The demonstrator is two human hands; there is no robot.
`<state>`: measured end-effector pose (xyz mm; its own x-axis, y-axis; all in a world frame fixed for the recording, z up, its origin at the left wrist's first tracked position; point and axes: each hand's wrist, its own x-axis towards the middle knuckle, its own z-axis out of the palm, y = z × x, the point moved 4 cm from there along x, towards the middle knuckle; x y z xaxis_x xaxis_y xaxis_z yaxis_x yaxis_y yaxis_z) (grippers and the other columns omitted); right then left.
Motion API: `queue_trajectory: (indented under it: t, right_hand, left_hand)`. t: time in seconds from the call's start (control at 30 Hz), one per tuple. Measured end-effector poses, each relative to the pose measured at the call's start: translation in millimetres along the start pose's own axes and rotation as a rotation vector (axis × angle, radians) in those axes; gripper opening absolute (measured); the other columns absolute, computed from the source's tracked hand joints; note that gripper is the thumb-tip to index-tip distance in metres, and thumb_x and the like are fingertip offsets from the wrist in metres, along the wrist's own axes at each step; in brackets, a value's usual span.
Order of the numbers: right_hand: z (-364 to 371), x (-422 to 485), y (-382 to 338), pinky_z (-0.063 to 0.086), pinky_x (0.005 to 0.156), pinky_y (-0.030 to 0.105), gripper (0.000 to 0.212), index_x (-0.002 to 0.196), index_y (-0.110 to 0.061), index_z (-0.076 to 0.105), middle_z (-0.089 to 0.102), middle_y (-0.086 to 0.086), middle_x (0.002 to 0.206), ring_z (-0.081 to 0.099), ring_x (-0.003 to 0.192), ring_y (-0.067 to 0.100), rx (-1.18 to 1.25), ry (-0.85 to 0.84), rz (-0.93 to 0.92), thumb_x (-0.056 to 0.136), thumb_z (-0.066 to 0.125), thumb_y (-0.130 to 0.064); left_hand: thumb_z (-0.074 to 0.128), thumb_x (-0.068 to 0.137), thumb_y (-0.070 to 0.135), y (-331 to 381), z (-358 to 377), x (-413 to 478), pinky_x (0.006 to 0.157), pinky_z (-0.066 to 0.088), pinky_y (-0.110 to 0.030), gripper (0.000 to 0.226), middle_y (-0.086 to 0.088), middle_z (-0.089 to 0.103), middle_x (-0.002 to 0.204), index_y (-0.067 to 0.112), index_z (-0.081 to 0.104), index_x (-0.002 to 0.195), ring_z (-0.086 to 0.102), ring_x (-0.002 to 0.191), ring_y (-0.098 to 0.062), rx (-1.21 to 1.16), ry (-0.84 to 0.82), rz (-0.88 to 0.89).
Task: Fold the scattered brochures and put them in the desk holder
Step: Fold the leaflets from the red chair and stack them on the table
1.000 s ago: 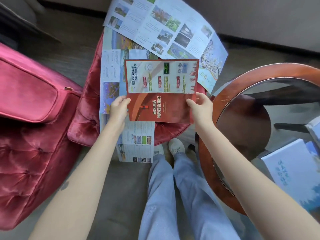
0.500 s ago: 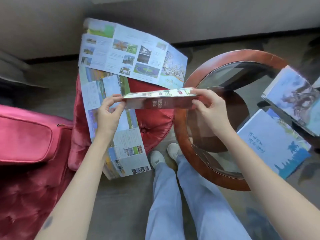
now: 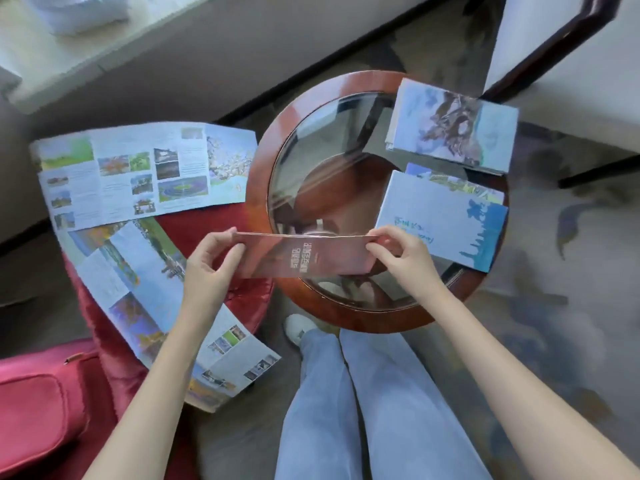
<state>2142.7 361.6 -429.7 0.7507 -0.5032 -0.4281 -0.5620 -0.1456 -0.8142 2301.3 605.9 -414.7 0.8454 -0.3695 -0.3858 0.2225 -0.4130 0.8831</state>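
A red brochure [image 3: 304,256], folded into a narrow strip, hangs in the air over the near-left rim of the round glass table [image 3: 332,317]. My left hand [image 3: 211,268] pinches its left end. My right hand [image 3: 403,256] pinches its right end. Two unfolded brochures lie on the red seat at left: a wide one [image 3: 138,174] at the back and a long one [image 3: 152,306] running toward me. On the table's right side sit a folded pale-blue brochure [image 3: 440,220] and a stack of folded ones [image 3: 453,126]. No desk holder can be made out.
A red tufted seat [image 3: 97,327] and a pink cushion [image 3: 34,410] fill the left. My legs [image 3: 346,403] and a white shoe [image 3: 298,327] are below the table. A dark-framed white piece of furniture [image 3: 568,64] stands at the upper right. Patterned carpet [image 3: 554,306] lies around.
The red brochure went from half open to folded flat into a strip. Both hands carried it rightward from above the red seat to over the glass table.
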Motion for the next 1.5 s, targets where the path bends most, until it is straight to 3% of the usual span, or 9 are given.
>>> queue_trajectory:
  t: [0.13, 0.23, 0.37, 0.53, 0.77, 0.9, 1.1, 1.3, 1.5]
  right_hand:
    - [-7.3, -26.5, 35.7, 0.042, 0.073, 0.002, 0.018, 0.086, -0.031, 0.064, 0.064, -0.024, 0.086, 0.059, 0.071, -0.002, 0.0, 0.043, 0.102, 0.083, 0.067, -0.013]
    - [-1.6, -39.8, 66.0, 0.042, 0.071, 0.003, 0.013, 0.089, -0.023, 0.066, 0.066, -0.011, 0.091, 0.058, 0.071, -0.005, -0.04, 0.066, 0.197, 0.082, 0.067, -0.011]
    - [10.3, -44.8, 93.8, 0.043, 0.07, 0.007, 0.013, 0.094, -0.013, 0.068, 0.06, 0.002, 0.097, 0.058, 0.069, 0.002, -0.108, 0.099, 0.285, 0.081, 0.069, -0.011]
    - [16.7, -42.4, 99.6, 0.048, 0.075, 0.032, 0.015, 0.096, -0.02, 0.065, 0.054, -0.004, 0.093, 0.061, 0.078, 0.022, -0.237, 0.168, 0.311, 0.082, 0.065, -0.016]
    - [17.2, -33.4, 74.3, 0.034, 0.102, 0.037, 0.036, 0.121, -0.01, 0.053, 0.046, 0.012, 0.123, 0.045, 0.117, 0.025, -0.501, 0.356, 0.147, 0.086, 0.058, -0.017]
    - [55.9, -14.6, 27.4, 0.043, 0.098, 0.043, 0.026, 0.114, -0.008, 0.056, 0.051, 0.011, 0.116, 0.052, 0.109, 0.025, -0.419, 0.194, -0.101, 0.088, 0.051, -0.006]
    - [170.0, 24.6, -43.9, 0.044, 0.085, 0.026, 0.024, 0.106, -0.003, 0.061, 0.058, 0.01, 0.1, 0.055, 0.091, 0.017, -0.271, -0.095, -0.339, 0.086, 0.048, 0.002]
    - [270.8, 40.5, -50.0, 0.04, 0.083, 0.021, 0.025, 0.108, -0.003, 0.059, 0.058, 0.013, 0.102, 0.053, 0.086, 0.012, -0.337, -0.32, -0.317, 0.087, 0.046, 0.0]
    - [327.5, 29.5, -10.2, 0.037, 0.081, 0.02, 0.032, 0.121, -0.007, 0.054, 0.06, 0.011, 0.116, 0.055, 0.103, 0.018, -0.492, -0.565, -0.058, 0.09, 0.046, -0.01]
  left_hand:
    - [0.059, 0.088, 0.006, -16.1, 32.6, -15.0, 0.066, 0.047, -0.009, 0.021, 0.009, 0.06, 0.083, 0.026, 0.054, 0.09, 0.058, 0.071, 0.003, 0.129, 0.007, -0.039]
    - [0.064, 0.084, 0.006, -33.1, 50.5, -17.4, 0.069, 0.049, -0.019, 0.031, -0.001, 0.061, 0.092, 0.02, 0.047, 0.106, 0.058, 0.072, -0.012, 0.18, 0.019, -0.122]
    - [0.064, 0.082, 0.006, -46.9, 67.2, -6.5, 0.07, 0.048, -0.015, 0.022, 0.002, 0.062, 0.095, 0.018, 0.055, 0.097, 0.059, 0.076, -0.01, 0.372, 0.014, -0.104]
    - [0.057, 0.082, -0.001, -50.5, 81.6, -1.8, 0.083, 0.047, -0.02, 0.026, -0.004, 0.058, 0.104, 0.012, 0.057, 0.105, 0.056, 0.092, -0.011, 0.466, -0.017, 0.05]
    - [0.047, 0.085, -0.002, -80.6, 32.5, -17.0, 0.09, 0.04, -0.012, 0.028, -0.005, 0.052, 0.114, 0.011, 0.057, 0.109, 0.051, 0.103, -0.012, 0.383, 0.285, -0.082]
    - [0.042, 0.086, -0.004, -117.2, -19.9, -37.3, 0.09, 0.038, -0.017, 0.031, -0.011, 0.05, 0.117, 0.007, 0.054, 0.112, 0.05, 0.106, -0.017, 0.271, 0.481, -0.271]
    - [0.043, 0.083, -0.006, -170.2, -96.2, -72.7, 0.086, 0.035, -0.011, 0.038, -0.016, 0.052, 0.126, 0.002, 0.053, 0.118, 0.052, 0.108, -0.024, 0.239, 0.773, -0.448]
    - [0.044, 0.087, 0.0, -224.9, -134.3, -102.4, 0.102, 0.023, -0.014, 0.044, -0.015, 0.043, 0.138, 0.003, 0.045, 0.132, 0.038, 0.129, -0.023, 0.163, 0.889, -0.615]
    - [0.04, 0.092, 0.006, -275.6, -144.8, -115.2, 0.111, 0.025, -0.024, 0.047, -0.011, 0.038, 0.144, 0.006, 0.037, 0.139, 0.035, 0.133, -0.02, -0.033, 0.889, -0.749]
